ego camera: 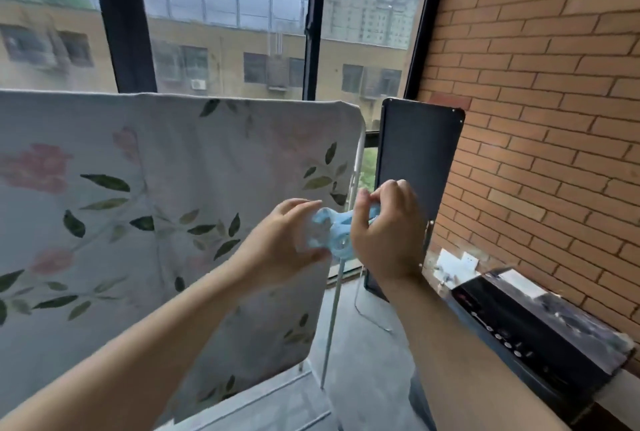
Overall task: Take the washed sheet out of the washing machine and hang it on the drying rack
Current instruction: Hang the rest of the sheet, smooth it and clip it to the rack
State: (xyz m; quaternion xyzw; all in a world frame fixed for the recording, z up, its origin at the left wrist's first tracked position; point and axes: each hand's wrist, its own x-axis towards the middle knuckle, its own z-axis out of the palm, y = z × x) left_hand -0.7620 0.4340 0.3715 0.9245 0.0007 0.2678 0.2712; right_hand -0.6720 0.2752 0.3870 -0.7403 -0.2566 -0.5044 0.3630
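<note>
By the window (225, 15), the sheet (166, 205) hangs over the rack (356, 167). Both hands, left hand (277, 240) and right hand (384, 229), grip a blue clip (337, 226); the sheet's edge lies just left.

Sheet (166, 209) hangs over rack (356, 167), left of dark panel (419, 160).

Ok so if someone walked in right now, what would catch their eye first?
The floral sheet draped over the drying rack fills the left half. In front of its right edge, the left hand and right hand hold a light blue clip. A brick wall rises on the right.
</note>
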